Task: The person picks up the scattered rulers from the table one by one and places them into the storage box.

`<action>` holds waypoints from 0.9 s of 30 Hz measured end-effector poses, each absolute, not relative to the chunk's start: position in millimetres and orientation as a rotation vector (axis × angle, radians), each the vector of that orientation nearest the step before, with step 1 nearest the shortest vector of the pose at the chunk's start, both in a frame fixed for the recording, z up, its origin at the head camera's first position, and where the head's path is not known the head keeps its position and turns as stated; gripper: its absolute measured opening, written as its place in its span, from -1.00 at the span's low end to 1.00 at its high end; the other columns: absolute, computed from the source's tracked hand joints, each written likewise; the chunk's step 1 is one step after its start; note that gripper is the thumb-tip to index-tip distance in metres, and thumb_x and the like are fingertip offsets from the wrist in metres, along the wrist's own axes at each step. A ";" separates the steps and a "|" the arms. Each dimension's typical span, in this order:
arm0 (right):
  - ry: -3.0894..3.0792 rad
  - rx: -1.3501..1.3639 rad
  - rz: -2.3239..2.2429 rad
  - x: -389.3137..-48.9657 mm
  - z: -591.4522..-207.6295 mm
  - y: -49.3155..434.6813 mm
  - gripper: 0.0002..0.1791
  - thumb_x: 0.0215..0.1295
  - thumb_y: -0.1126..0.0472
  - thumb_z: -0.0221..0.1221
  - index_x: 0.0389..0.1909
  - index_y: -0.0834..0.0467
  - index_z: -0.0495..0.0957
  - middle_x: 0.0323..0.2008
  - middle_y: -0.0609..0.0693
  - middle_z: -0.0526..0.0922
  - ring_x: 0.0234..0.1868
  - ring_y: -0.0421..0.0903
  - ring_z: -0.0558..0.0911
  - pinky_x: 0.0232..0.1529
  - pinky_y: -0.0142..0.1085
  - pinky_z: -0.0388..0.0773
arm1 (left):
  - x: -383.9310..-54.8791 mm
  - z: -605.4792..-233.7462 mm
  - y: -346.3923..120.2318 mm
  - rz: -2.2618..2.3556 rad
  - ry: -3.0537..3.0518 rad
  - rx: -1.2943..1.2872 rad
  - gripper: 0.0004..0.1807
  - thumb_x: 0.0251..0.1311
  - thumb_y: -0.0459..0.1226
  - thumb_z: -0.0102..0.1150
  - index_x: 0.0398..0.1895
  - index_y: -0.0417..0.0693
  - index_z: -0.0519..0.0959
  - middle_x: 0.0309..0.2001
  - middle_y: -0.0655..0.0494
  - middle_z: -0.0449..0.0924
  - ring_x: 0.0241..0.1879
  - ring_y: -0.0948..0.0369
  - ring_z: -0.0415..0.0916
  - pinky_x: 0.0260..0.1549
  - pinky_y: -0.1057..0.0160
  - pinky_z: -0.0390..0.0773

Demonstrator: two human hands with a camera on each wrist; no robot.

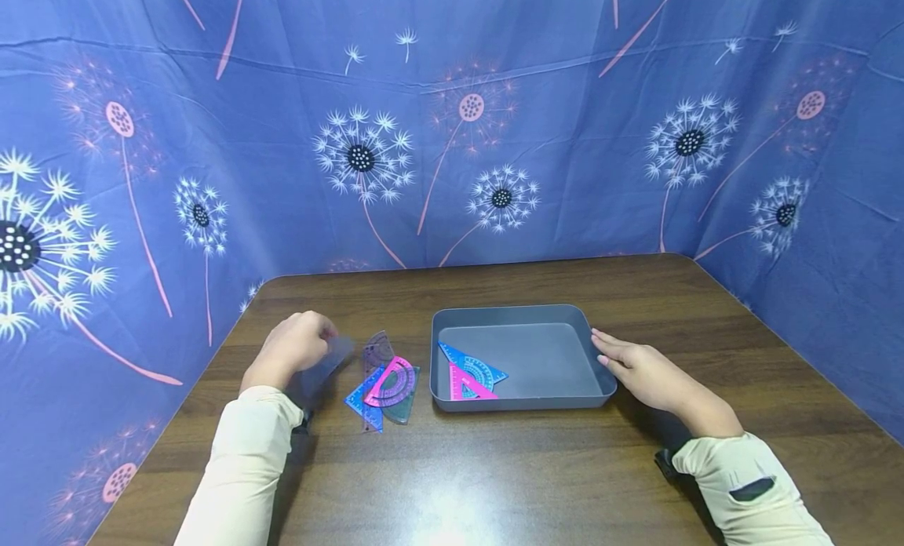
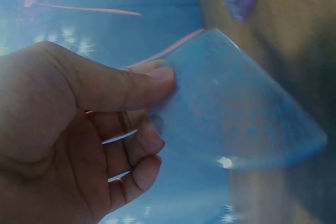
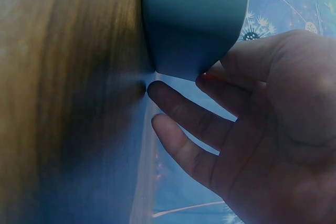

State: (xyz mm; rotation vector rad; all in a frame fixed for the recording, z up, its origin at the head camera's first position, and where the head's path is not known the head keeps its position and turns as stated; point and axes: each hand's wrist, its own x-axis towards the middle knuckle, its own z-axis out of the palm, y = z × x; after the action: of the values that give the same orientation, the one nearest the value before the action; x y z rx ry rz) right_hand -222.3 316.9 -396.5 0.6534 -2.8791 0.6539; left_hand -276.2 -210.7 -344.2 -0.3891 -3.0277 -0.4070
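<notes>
My left hand [image 1: 298,343] pinches a clear, bluish protractor-like piece [image 2: 236,108] between thumb and fingers, raised over the left of the table. Right of it lies a loose pile: a pink protractor [image 1: 391,383], a blue set square [image 1: 362,397], a dark clear protractor [image 1: 378,350] and a greenish clear piece [image 1: 402,409]. A grey tray [image 1: 523,403] holds a blue set square [image 1: 487,367] and a pink set square [image 1: 466,387] at its left end. My right hand [image 1: 650,373] grips the tray's right rim; the thumb tip is partly hidden in the right wrist view.
The brown wooden table [image 1: 452,460] carries everything, with a bright glare at its front. A blue cloth [image 1: 565,122] with dandelion prints hangs behind and along both sides.
</notes>
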 end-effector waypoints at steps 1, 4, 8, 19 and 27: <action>-2.879 0.654 0.654 -222.5 -396.4 317.0 -0.53 0.45 0.34 0.07 0.30 0.45 0.36 0.37 0.33 0.33 0.36 0.30 0.33 0.26 0.21 0.25 | -275.0 -341.3 -209.7 -0.409 -3.004 -0.393 -0.64 0.03 -0.46 0.03 -0.17 -0.12 0.73 -0.16 -0.03 0.72 -0.13 -0.05 0.63 -0.16 -0.14 0.56; -2.878 0.655 0.655 -223.0 -396.4 317.3 -0.53 0.46 0.34 0.07 0.31 0.45 0.36 0.37 0.33 0.32 0.36 0.29 0.34 0.26 0.21 0.26 | -269.9 -331.7 -204.9 -0.428 -2.942 -0.389 -0.63 0.07 -0.45 0.01 -0.13 -0.07 0.72 -0.18 0.01 0.72 -0.22 0.00 0.61 -0.25 -0.12 0.55; -2.882 0.651 0.659 -222.8 -396.6 317.4 -0.53 0.46 0.33 0.07 0.31 0.44 0.35 0.38 0.33 0.32 0.36 0.29 0.33 0.26 0.20 0.26 | -263.9 -320.6 -195.9 -0.465 -2.872 -0.360 -0.72 0.18 -0.37 0.12 -0.09 -0.01 0.70 -0.20 0.05 0.72 -0.24 0.03 0.61 -0.30 -0.08 0.54; -2.892 0.644 0.667 -222.6 -396.4 315.8 -0.52 0.48 0.29 0.07 0.32 0.43 0.36 0.38 0.33 0.31 0.37 0.31 0.32 0.26 0.22 0.26 | -258.6 -316.1 -166.1 -0.721 -2.691 -0.422 -0.87 0.23 -0.34 0.28 -0.17 -0.09 0.64 -0.35 0.10 0.67 -0.28 0.10 0.61 -0.22 0.02 0.54; -2.886 0.639 0.663 -223.2 -397.2 315.3 -0.53 0.48 0.30 0.07 0.32 0.43 0.36 0.38 0.33 0.32 0.37 0.31 0.32 0.26 0.22 0.25 | -257.6 -327.4 -142.0 -0.987 -2.651 -0.499 -0.82 0.20 -0.40 0.31 -0.18 -0.12 0.54 -0.31 0.04 0.66 -0.26 0.11 0.63 -0.24 0.07 0.61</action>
State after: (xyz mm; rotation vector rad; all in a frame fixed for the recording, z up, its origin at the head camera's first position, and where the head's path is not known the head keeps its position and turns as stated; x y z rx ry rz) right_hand -223.2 315.3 -397.2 0.6393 -2.8855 0.6628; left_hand -257.6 -142.0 -327.4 -0.4989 -2.6514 -0.9873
